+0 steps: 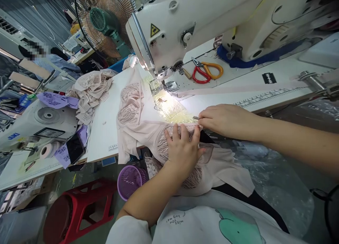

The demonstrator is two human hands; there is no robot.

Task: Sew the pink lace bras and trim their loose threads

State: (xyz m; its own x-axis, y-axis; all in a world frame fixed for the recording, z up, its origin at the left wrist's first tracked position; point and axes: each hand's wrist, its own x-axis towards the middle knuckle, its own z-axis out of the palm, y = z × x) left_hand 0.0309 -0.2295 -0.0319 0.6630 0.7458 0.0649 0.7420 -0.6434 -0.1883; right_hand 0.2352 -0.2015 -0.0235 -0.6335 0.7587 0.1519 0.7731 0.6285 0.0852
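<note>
A pale pink lace garment (132, 109) lies across the white sewing table (106, 131) and hangs over its front edge into my lap. My left hand (182, 148) presses flat on the garment's lace part at the table edge, fingers spread. My right hand (225, 120) rests just right of it with fingers curled, pinching a small metal tool (196, 117) against the garment's edge. The needle area (164, 83) of the white sewing machine (201, 21) is lit, a little beyond both hands. A pale strap (238, 89) feeds in from the right.
Red and orange scissors (206, 72) and a razor blade (268, 77) lie behind the strap. A heap of similar garments (91, 90) lies at the left. A fan (106, 23) stands behind. A second machine (39, 123), phone (75, 148), purple basket (131, 180) and red stool (76, 212) are lower left.
</note>
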